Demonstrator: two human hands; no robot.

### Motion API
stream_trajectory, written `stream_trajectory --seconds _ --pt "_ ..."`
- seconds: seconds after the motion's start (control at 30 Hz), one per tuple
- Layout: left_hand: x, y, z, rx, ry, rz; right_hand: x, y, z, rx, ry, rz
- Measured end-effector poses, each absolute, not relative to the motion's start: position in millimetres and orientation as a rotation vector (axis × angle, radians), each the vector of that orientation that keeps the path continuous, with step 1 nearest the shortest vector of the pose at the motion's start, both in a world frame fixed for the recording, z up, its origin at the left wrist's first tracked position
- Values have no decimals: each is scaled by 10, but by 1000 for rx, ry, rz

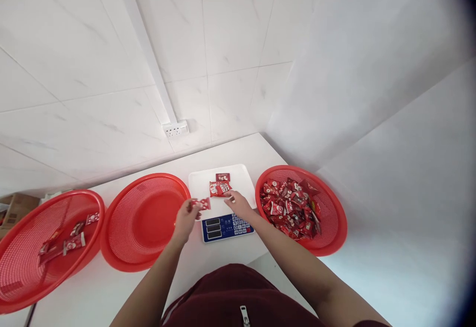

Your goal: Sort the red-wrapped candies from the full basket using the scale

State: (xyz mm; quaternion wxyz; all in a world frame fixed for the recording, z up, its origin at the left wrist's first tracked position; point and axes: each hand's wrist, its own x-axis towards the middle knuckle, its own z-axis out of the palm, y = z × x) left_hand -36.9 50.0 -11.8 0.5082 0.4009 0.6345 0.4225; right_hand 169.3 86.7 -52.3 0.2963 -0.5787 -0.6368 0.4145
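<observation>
My left hand (185, 222) pinches a small red-and-white snack packet (202, 204) just over the left front edge of the scale's white pan (199, 181). My right hand (241, 205) is above the pan's front right part, its fingers curved and apart with nothing visible between them. Close to those fingertips, a larger red packet (219, 189) lies on the pan. Behind it is a small dark-red packet (222, 177). The scale's blue panel (220, 228) carries three displays and a keypad, partly covered by my right hand and forearm.
To the right, a red basket (336, 218) holds a heap of red packets (290, 205). A second red basket (111, 235) stands left of the scale. The far-left basket (94, 198) contains several packets (74, 243). A wall socket (176, 129) sits behind the white table (230, 151).
</observation>
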Motion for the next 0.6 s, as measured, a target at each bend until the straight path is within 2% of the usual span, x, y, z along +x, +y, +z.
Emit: stream_trajectory --seconds 0.1,0.23,0.43,0.6 --pt "-662 412 -5 785 1660 1152 1688 1055 -536 -1633 -1923 764" --pt "-811 272 -24 785 1651 965 1691 1186 -607 -1665 -2208 605" --pt "-437 323 -165 910 1461 805 1643 1031 -601 -1611 -2092 634" --pt "-161 512 -82 785 1277 876 1421 787 -408 -1115 -2121 896"
